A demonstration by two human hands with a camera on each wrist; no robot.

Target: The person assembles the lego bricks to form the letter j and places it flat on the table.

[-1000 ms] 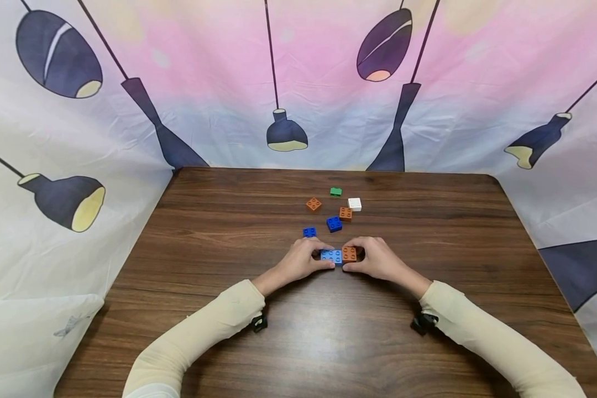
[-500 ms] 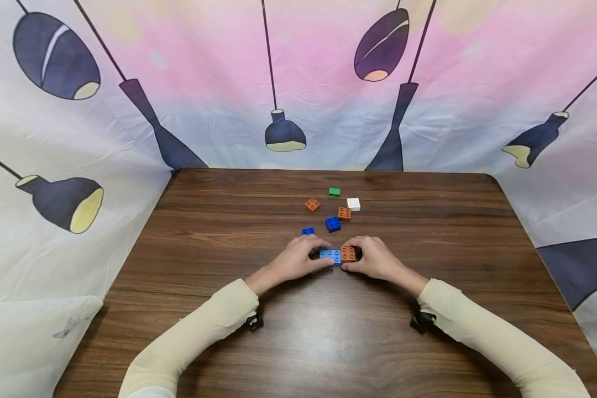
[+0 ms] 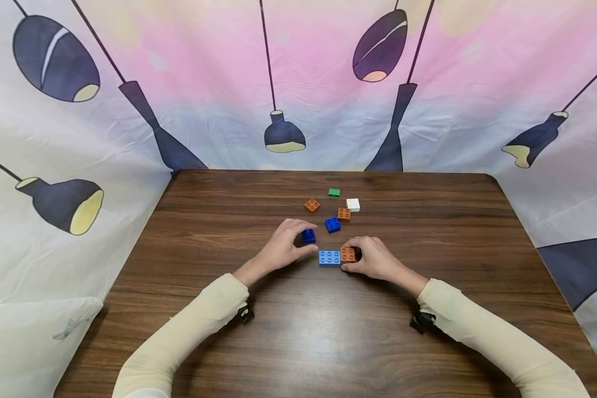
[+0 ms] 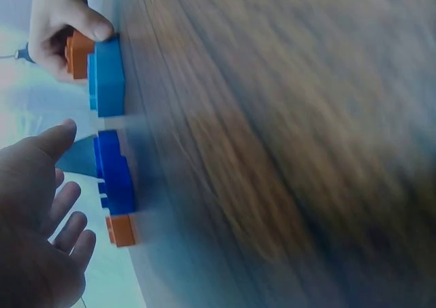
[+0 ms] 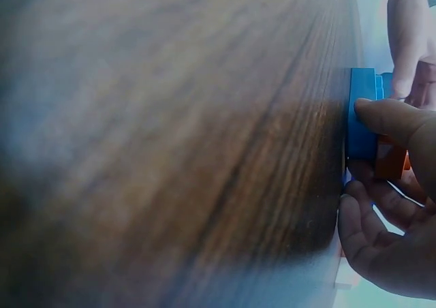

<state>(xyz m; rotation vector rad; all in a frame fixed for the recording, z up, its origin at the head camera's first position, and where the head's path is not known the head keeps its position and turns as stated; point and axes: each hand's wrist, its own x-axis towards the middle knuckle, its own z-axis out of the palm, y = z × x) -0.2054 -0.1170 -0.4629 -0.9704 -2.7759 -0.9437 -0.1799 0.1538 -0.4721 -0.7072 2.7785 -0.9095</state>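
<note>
An orange toy brick (image 3: 347, 254) sits on the right end of a longer light blue brick (image 3: 330, 258), which rests on the table. My right hand (image 3: 376, 258) grips this pair at the orange end; its thumb (image 5: 392, 117) presses the light blue side in the right wrist view. My left hand (image 3: 282, 246) is spread around a dark blue brick (image 3: 308, 236), thumb on the near side and fingers on the far side. In the left wrist view its fingers are loosely bent, and contact with the dark blue brick (image 4: 116, 173) is not visible.
Beyond my hands lie another dark blue brick (image 3: 333, 224), two orange bricks, one on the left (image 3: 312, 205) and one on the right (image 3: 344, 214), a white brick (image 3: 352, 205) and a green brick (image 3: 334, 193). A printed curtain (image 3: 219, 110) hangs behind the wooden table (image 3: 298, 342).
My left hand has let go of the light blue brick and moved left and away from me to the dark blue brick. The right hand keeps its grip in place.
</note>
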